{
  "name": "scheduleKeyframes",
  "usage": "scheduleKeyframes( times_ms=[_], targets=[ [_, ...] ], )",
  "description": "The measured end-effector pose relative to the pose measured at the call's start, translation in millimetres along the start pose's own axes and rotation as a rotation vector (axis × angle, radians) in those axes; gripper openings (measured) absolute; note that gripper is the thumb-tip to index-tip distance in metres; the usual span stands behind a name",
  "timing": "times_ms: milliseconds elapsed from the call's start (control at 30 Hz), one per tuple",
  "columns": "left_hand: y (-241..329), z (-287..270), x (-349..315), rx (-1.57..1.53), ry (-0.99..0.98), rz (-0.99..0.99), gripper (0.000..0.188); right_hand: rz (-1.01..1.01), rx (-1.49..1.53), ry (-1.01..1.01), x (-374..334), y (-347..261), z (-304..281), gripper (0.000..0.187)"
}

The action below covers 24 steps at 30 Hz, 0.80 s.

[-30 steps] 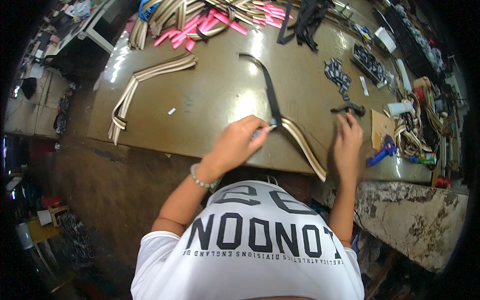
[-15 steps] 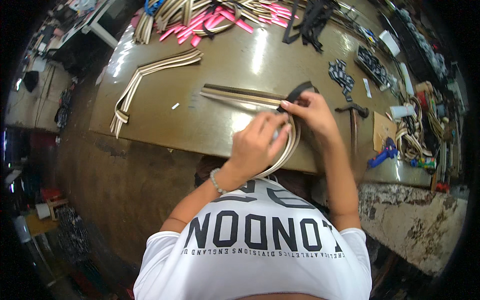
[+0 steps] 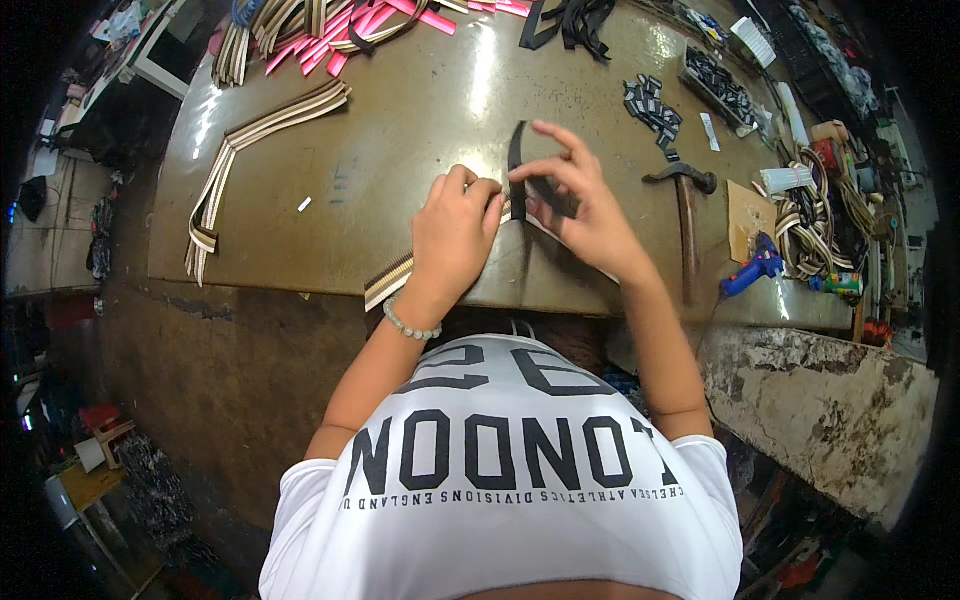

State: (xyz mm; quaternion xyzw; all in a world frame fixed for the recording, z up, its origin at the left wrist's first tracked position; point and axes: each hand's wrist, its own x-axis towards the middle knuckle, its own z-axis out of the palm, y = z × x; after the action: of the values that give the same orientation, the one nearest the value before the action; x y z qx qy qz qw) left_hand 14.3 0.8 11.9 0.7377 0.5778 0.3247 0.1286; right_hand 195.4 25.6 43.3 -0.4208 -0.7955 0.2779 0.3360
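Note:
A striped webbing strap (image 3: 390, 281) in tan, black and white runs beneath my left wrist along the table's near edge. My left hand (image 3: 452, 232) is closed over it, fingertips pinching it near where a black strip (image 3: 517, 165) crosses. That strip stands up in a curve from the striped webbing. My right hand (image 3: 582, 205) has it between curled, partly spread fingers, with part of it blurred behind them. To the right of my hand, a thin pale edge of the strap shows on the table. Most of the strap is hidden by my hands.
A hammer (image 3: 686, 215) lies on the table (image 3: 400, 130) at right, near black buckles (image 3: 652, 108) and a blue glue gun (image 3: 752, 268). Another striped strap (image 3: 225, 165) lies bent at left. Pink and striped straps (image 3: 340, 35) are heaped at the back.
Both hands have moved left and the striped strap now lies closer to the near edge. The black strip has swung upright between my hands. The view has shifted slightly.

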Motion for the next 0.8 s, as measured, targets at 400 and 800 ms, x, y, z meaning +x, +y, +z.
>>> scheduleKeyframes(
  times_ms=[400, 800],
  targets=[
    [-4.5, 13.6, -6.4, -0.179, -0.017, -0.006, 0.018, -0.032, -0.311, 0.175, -35.6, 6.9, 44.0, 0.031],
    [-2.3, 14.4, -8.3, 0.018, -0.064, 0.112, 0.036, -0.038, -0.224, -0.148, -74.8, -28.2, 29.3, 0.02]
  ],
)
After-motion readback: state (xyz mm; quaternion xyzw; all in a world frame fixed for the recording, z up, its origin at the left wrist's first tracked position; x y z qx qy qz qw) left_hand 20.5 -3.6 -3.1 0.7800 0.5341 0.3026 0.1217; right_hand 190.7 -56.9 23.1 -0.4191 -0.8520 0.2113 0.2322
